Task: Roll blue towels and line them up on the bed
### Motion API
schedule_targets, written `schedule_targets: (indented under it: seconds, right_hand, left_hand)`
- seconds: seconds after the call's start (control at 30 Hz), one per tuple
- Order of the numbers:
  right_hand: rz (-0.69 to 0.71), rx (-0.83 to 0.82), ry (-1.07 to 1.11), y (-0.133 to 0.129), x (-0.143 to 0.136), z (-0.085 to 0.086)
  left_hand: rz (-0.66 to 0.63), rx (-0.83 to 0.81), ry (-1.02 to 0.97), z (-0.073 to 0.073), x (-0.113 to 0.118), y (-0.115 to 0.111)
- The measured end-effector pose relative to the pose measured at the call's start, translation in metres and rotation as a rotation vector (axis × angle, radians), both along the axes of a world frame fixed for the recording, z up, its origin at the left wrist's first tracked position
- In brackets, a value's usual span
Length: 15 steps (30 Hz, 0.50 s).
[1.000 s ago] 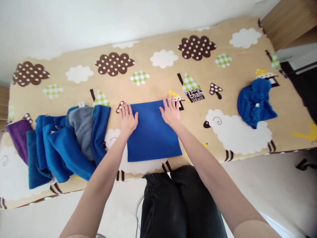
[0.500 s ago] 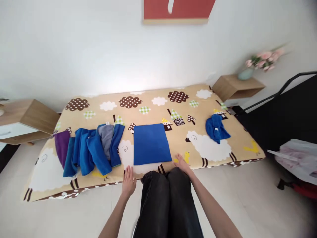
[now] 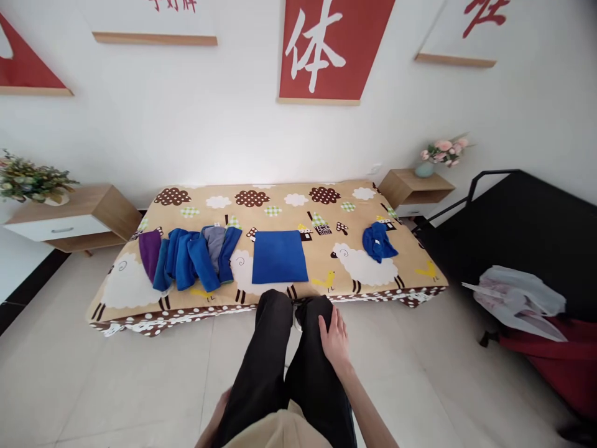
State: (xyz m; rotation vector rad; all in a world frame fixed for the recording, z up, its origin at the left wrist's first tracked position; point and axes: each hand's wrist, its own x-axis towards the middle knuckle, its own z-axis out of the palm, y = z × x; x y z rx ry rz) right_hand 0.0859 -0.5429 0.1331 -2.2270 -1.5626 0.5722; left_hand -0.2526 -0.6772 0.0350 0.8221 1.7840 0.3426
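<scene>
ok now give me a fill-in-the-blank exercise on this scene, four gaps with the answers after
The leftmost cloth in the row is ____. The crumpled cloth, to the right of the flat square cloth, is ____. The hand lying over the dark trousers near the knee is the person's ____ one. The flowers in the pale vase are mainly ____.

Missing words: purple; blue; right; pink.

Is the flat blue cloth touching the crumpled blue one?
Apart: the head view shows patterned bedsheet between the flat blue cloth and the crumpled blue one.
</scene>
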Motion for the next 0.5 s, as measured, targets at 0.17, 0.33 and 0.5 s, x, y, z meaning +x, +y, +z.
schedule_targets:
  seconds: [0.17,0.33,0.5]
  right_hand:
    - [0.045,-0.018,-0.116,-0.001,-0.007,0.009]
    - [0.102,-0.073,-0.109,0.021,-0.022,0.022]
    - [0.114,-0.131,-0.242,0.054,-0.046,0.035]
  left_hand:
    - [0.214,0.141,-0.039,0.049,-0.002,0.046]
    - [0.092,0.468,0.18,0.102,0.018,0.116]
    - [-0.223,0.675,0.498,0.125,0.03,0.167]
